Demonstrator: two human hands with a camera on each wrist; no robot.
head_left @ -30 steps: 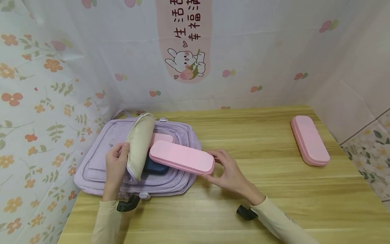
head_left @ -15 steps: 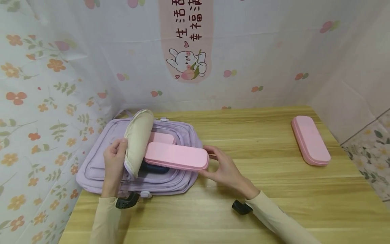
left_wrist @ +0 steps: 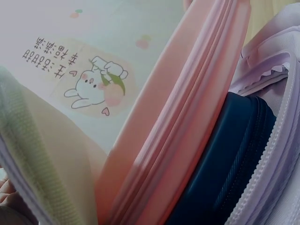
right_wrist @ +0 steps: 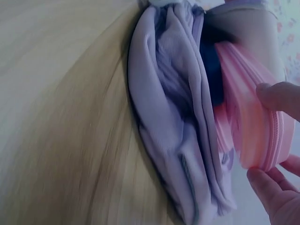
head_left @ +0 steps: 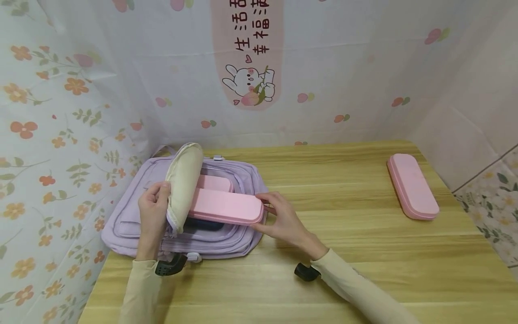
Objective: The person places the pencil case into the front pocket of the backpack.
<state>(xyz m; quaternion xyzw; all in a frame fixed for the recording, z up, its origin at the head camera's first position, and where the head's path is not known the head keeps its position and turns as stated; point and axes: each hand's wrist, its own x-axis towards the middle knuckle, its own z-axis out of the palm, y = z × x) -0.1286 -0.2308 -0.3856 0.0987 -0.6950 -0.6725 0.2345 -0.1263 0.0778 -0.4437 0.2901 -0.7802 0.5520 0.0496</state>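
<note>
A lavender backpack (head_left: 133,211) lies flat on the table, its front pocket unzipped. My left hand (head_left: 154,209) pinches the edge of the pocket's cream-lined flap (head_left: 185,182) and holds it up. My right hand (head_left: 281,220) grips the right end of a pink zippered pencil case (head_left: 226,204), thumb on the near side and fingers on the far side. The case's left end is under the flap, hidden in the head view. Inside the pocket lie another pink case (head_left: 216,183) and a dark blue zippered case (left_wrist: 229,145), both partly covered by the held one.
A third pink case (head_left: 413,186) lies at the table's right end. Patterned cloth (head_left: 344,67) hangs along the back and left sides of the wooden table (head_left: 344,180). A white buckle (head_left: 194,257) sits at the bag's near edge.
My right hand has moved left, sliding the pink pencil case further under the flap. The flap's top edge has risen slightly, with my left hand still holding it.
</note>
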